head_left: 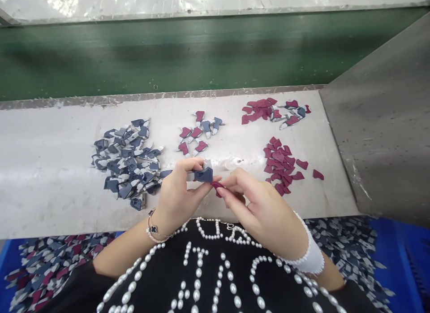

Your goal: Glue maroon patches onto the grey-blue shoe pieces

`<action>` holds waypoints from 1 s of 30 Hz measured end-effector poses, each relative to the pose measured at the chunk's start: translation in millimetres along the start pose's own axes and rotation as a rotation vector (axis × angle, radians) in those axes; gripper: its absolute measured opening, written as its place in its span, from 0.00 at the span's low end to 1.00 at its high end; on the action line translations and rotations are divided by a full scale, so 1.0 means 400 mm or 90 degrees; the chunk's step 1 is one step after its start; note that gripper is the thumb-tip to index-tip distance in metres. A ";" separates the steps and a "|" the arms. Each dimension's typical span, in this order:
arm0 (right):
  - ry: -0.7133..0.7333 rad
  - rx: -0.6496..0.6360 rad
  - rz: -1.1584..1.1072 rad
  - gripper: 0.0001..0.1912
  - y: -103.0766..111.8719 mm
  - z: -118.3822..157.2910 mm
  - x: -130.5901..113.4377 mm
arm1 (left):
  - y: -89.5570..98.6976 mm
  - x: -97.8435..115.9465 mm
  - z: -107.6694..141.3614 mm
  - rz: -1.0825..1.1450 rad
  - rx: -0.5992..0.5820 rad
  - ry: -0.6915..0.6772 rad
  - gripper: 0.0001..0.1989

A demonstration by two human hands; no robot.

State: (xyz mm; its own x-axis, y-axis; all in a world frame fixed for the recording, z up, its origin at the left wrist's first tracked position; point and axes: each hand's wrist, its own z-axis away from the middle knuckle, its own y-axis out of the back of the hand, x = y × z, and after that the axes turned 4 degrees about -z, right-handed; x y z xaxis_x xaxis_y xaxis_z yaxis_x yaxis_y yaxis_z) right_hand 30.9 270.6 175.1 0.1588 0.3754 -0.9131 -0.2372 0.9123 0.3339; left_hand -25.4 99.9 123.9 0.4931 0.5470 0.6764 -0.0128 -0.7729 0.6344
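Note:
Over the front of the white table, my left hand point(183, 187) pinches a small navy and grey plastic part point(204, 174) between thumb and fingers. Close against it, my right hand point(251, 196) grips a small maroon piece point(217, 187) by its end. The two pieces sit side by side, and I cannot tell whether they touch. Left of my hands lies a heap of navy and grey parts point(129, 160). A pile of loose maroon pieces point(280, 163) lies to the right. Beyond my hands is a small group of parts, several topped in maroon point(196, 132).
More maroon pieces point(257, 110) and a few joined parts point(292, 115) lie at the back right. A green belt point(168, 57) runs behind the white table point(50, 178). A metal panel point(386, 111) stands at the right. Blue bins point(399, 259) of parts sit below the front edge.

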 end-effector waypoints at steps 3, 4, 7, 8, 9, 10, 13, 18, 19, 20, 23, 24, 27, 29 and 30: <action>0.009 -0.031 0.019 0.07 -0.004 -0.001 0.004 | 0.003 -0.002 0.001 0.004 0.006 0.000 0.21; 0.011 -0.032 0.013 0.07 -0.005 -0.001 0.004 | 0.003 -0.003 0.001 0.007 0.009 -0.002 0.21; 0.006 -0.001 -0.019 0.06 -0.004 0.000 0.003 | 0.004 -0.005 0.002 0.015 0.011 -0.006 0.22; 0.004 0.006 -0.020 0.07 -0.004 0.000 0.002 | 0.004 -0.005 0.002 0.017 0.008 -0.005 0.22; 0.002 0.002 -0.010 0.07 -0.004 0.000 0.002 | 0.005 -0.005 0.003 0.018 0.004 -0.003 0.22; 0.001 -0.008 0.003 0.07 -0.004 0.000 0.001 | 0.005 -0.005 0.004 0.018 0.000 0.000 0.21; 0.001 -0.010 0.001 0.07 -0.004 0.000 0.001 | 0.005 -0.005 0.005 0.015 0.001 0.009 0.22; 0.006 -0.028 -0.003 0.06 -0.006 -0.002 0.007 | 0.005 -0.004 0.005 0.014 0.012 0.005 0.22; 0.007 -0.030 0.000 0.06 -0.007 -0.003 0.008 | 0.005 -0.003 0.004 0.014 0.014 0.005 0.22; 0.007 -0.023 -0.007 0.05 -0.007 -0.003 0.009 | 0.005 -0.002 0.004 0.015 0.014 0.006 0.21; 0.004 -0.010 -0.032 0.04 -0.005 -0.001 0.009 | 0.005 0.002 0.001 0.022 0.011 0.010 0.21; 0.000 -0.031 -0.033 0.04 -0.002 0.001 0.009 | 0.005 0.002 0.001 0.029 0.012 0.016 0.21; -0.005 -0.074 -0.061 0.04 0.016 0.015 0.015 | 0.008 0.001 0.004 0.072 0.012 0.061 0.23; -0.007 -0.049 -0.111 0.05 0.033 0.027 0.023 | 0.011 0.000 0.007 0.118 0.004 0.095 0.24; -0.012 -0.037 -0.142 0.06 0.042 0.032 0.027 | 0.013 -0.001 0.009 0.138 0.002 0.108 0.25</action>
State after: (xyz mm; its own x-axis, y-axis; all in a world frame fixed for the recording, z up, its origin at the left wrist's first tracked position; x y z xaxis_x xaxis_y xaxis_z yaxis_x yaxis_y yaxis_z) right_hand 41.0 292.1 173.8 0.2311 0.1683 -0.9583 -0.2483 0.9625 0.1092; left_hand -22.6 94.5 125.8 0.3262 0.4142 0.8497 -0.0990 -0.8789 0.4665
